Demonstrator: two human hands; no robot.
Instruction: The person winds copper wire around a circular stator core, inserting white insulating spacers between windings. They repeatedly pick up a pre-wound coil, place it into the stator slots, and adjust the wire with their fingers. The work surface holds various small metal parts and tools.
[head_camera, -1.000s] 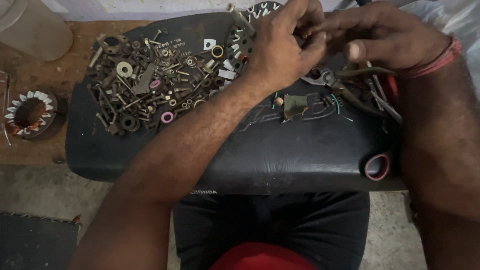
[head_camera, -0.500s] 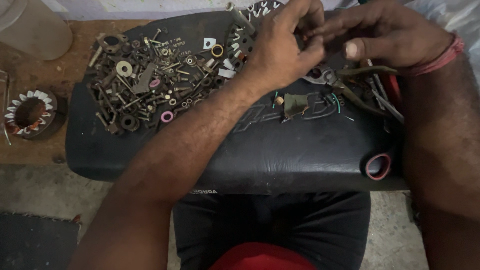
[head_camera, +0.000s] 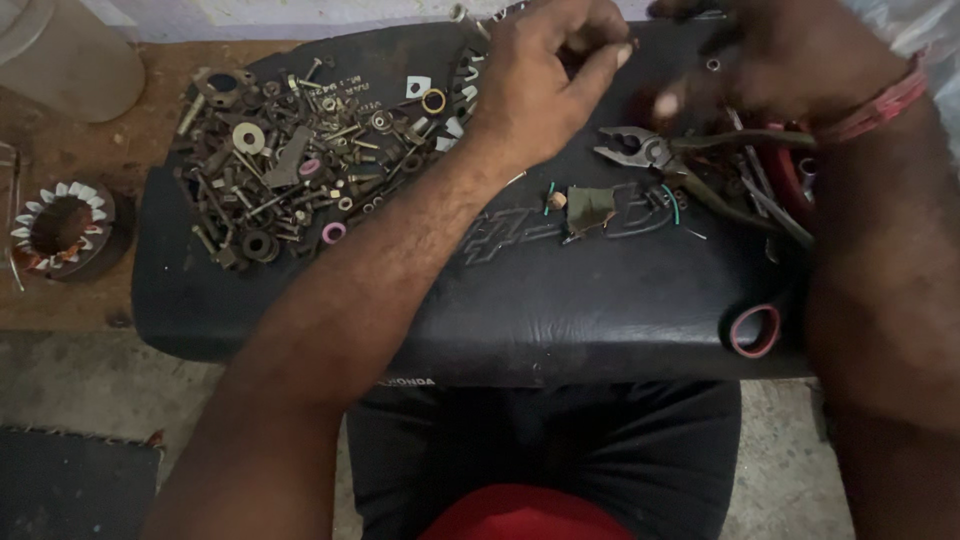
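Note:
My left hand (head_camera: 545, 85) hovers over the back edge of a black padded seat (head_camera: 560, 320), fingers curled and thumb pinched against the forefinger on something too small to identify. My right hand (head_camera: 780, 60), with a red band (head_camera: 875, 100) on the wrist, is blurred at the upper right, a short gap from the left hand. Its fingers are not clear. Just below it on the seat lie pliers (head_camera: 650, 155) with their jaws pointing left. Short green wire bits (head_camera: 672, 200) and a small dull scrap (head_camera: 590, 208) lie below the pliers.
A heap of bolts, nuts and washers (head_camera: 290, 170) covers the seat's left part, with a pink washer (head_camera: 333, 233) at its edge. A wound stator ring (head_camera: 60, 230) and a white container (head_camera: 70, 55) sit on the wooden surface at left. A red-rimmed ring (head_camera: 755, 330) lies front right.
The two hands, joined at the fingertips before, have come apart. My right hand has pulled away to the right and is blurred; the left hand stays in place.

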